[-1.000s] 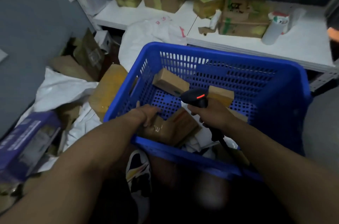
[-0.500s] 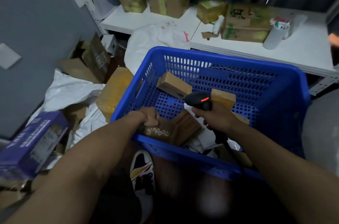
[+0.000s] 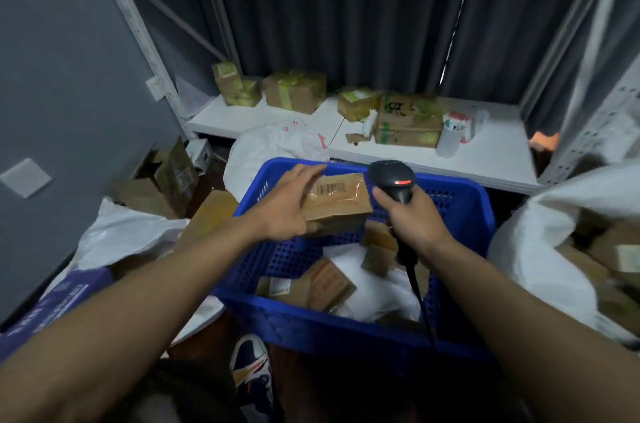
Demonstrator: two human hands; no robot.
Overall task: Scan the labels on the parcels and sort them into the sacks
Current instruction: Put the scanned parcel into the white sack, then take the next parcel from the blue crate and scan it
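Parcel sorting: a small brown cardboard parcel is held above the blue crate, pinched between the thumb and stretched fingers of the left hand, barcode label upward. Also over the crate, a black scanner (red light lit) is gripped by the right hand. The slightly dented box is judged light and stiff, its glossy tape perhaps slick; bare cardboard edges are best taken. White sacks are seen either side of the crate
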